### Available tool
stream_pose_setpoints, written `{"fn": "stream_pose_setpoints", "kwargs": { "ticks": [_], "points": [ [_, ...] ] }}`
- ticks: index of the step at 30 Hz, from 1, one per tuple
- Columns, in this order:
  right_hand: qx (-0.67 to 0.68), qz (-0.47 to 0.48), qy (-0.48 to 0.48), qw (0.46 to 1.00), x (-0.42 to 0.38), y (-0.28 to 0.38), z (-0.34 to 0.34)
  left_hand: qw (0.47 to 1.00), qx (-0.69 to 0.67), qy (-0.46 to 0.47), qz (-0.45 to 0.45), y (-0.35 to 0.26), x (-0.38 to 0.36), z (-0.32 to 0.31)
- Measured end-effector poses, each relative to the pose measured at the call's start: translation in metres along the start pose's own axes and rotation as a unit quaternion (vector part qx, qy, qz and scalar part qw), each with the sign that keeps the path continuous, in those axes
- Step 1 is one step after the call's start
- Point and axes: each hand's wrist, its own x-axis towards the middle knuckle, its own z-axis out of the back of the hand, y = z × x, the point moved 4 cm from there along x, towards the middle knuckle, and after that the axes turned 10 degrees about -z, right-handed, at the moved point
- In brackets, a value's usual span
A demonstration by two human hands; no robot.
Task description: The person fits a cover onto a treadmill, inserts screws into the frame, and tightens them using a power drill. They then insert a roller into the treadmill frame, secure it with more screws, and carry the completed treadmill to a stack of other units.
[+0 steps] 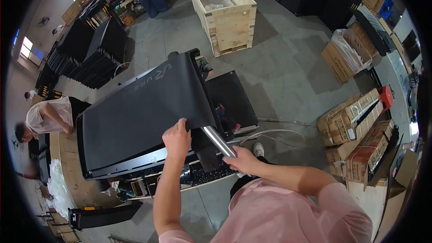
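L hand (177, 137) pinches belt (144, 108) corner, ctr frame | R hand (241, 159) grips metal roller (218, 140) at 4 o'clock of belt | treadmill frame (135, 164) on counter (72, 184) | wooden crate (229, 22) at 12.

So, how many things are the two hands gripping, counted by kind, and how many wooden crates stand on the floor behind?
Black belt, in left hand: 1
Metal roller, in right hand: 1
Wooden crate: 1
Total: 3
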Motion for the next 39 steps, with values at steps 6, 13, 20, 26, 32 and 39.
{"fn": "stream_pose_setpoints", "kwargs": {
  "ticks": [6,13,20,26,32,39],
  "points": [
    [-0.325,0.222,-0.063,0.917,0.017,0.033,0.028,0.946,-0.178,0.09,0.255,-0.091,-0.095,-0.033],
    [-0.168,0.158,-0.066,0.971,0.137,0.126,0.08,0.918,-0.155,0.011,0.366,-0.117,-0.095,-0.053],
    [-0.25,0.03,-0.095,0.963,0.248,0.215,0.061,0.87,-0.123,-0.067,0.473,-0.117,-0.062,-0.071],
    [-0.158,0.001,0.009,0.987,0.258,0.195,0.094,0.897,-0.149,-0.008,0.415,-0.124,-0.024,-0.079],
    [-0.168,0.015,-0.01,0.986,0.259,0.173,0.114,0.89,-0.086,-0.021,0.448,-0.14,-0.034,-0.112],
    [-0.202,0.03,0.016,0.979,0.265,0.175,0.116,0.904,-0.023,0.029,0.425,-0.15,-0.026,-0.109]
  ]
}}
